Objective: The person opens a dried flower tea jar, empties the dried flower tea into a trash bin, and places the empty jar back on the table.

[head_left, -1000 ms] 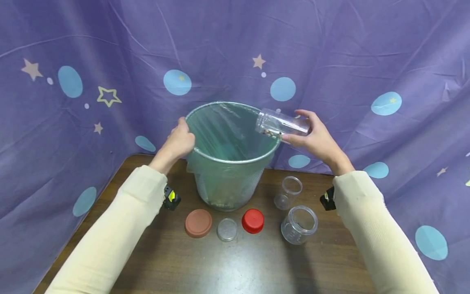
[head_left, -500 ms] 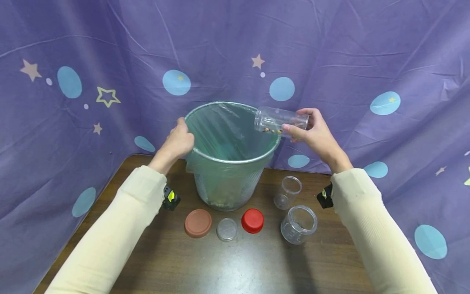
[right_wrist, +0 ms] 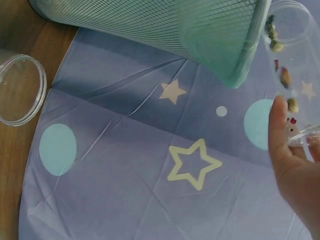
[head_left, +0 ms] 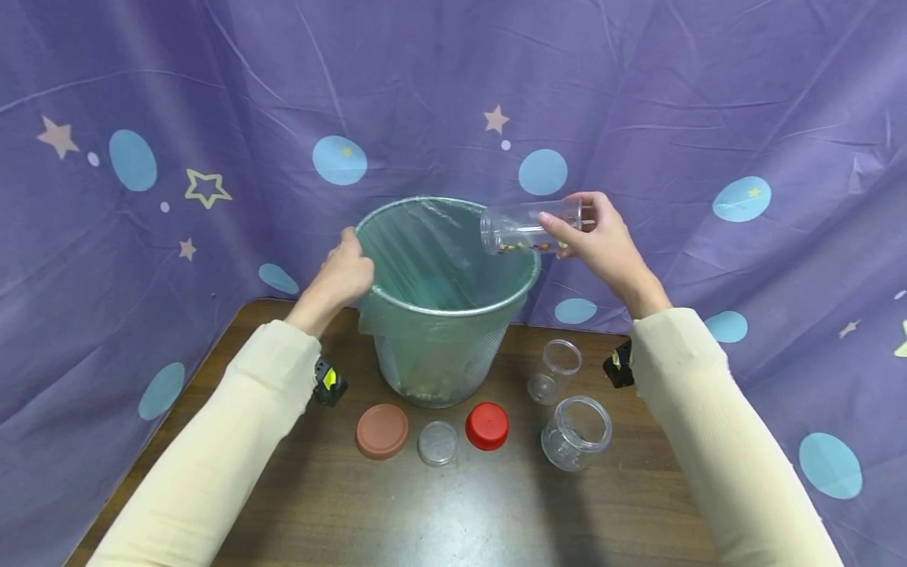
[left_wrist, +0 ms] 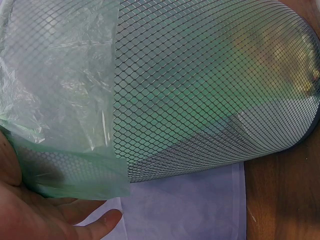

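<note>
My left hand point(head_left: 343, 272) grips the left rim of a mesh trash bin point(head_left: 442, 354), which is lined with a thin green plastic bag point(left_wrist: 65, 75). In the left wrist view, the fingers lie outside the bin, below the bag's folded edge. My right hand point(head_left: 602, 244) holds a clear jar point(head_left: 520, 224) by its base end, thumb on the near side. The jar lies nearly level, its lidless mouth over the bin's right rim. Several small dried buds point(right_wrist: 285, 77) and red bits are strung along the jar's lower side.
Three lids stand before the bin: a brown one point(head_left: 383, 431), a clear one point(head_left: 438, 442) and a red one point(head_left: 487, 426). To their right are a slim clear jar point(head_left: 555, 372) and a wider glass jar point(head_left: 576, 433), both lidless. A purple curtain point(head_left: 439, 94) hangs behind the wooden table point(head_left: 368, 512).
My right hand has moved up and left, raising the jar's base and carrying its mouth further over the bin. The buds have spread along the jar's side. My left hand stays put.
</note>
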Demonstrator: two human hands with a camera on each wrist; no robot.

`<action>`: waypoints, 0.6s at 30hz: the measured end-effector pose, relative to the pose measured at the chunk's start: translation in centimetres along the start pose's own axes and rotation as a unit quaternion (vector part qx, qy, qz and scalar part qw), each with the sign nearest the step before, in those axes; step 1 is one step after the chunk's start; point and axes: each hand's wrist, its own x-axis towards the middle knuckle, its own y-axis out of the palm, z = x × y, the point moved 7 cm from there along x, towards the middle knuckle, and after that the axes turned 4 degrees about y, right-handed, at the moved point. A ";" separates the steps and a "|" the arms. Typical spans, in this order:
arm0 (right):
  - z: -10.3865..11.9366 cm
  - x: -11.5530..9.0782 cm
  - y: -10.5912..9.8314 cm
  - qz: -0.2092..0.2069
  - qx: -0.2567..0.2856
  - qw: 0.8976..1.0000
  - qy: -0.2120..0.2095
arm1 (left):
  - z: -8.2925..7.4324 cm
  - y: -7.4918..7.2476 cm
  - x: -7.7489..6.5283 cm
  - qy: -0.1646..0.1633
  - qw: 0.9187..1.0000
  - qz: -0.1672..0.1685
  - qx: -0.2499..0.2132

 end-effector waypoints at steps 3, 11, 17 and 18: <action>0.2 0.1 0.1 -0.007 -0.031 0.999 0.013 | 0.0 0.0 0.0 -0.001 1.000 0.001 -0.003; 0.5 0.2 0.6 -0.002 -0.091 0.995 0.028 | 0.1 0.1 0.1 -0.002 1.000 -0.001 0.000; 0.7 0.2 1.1 0.015 -0.112 0.993 0.043 | 0.2 0.0 0.2 0.000 1.000 -0.001 0.001; 0.8 0.2 1.1 0.016 -0.116 0.992 0.044 | 0.1 0.0 0.1 0.001 1.000 0.000 -0.001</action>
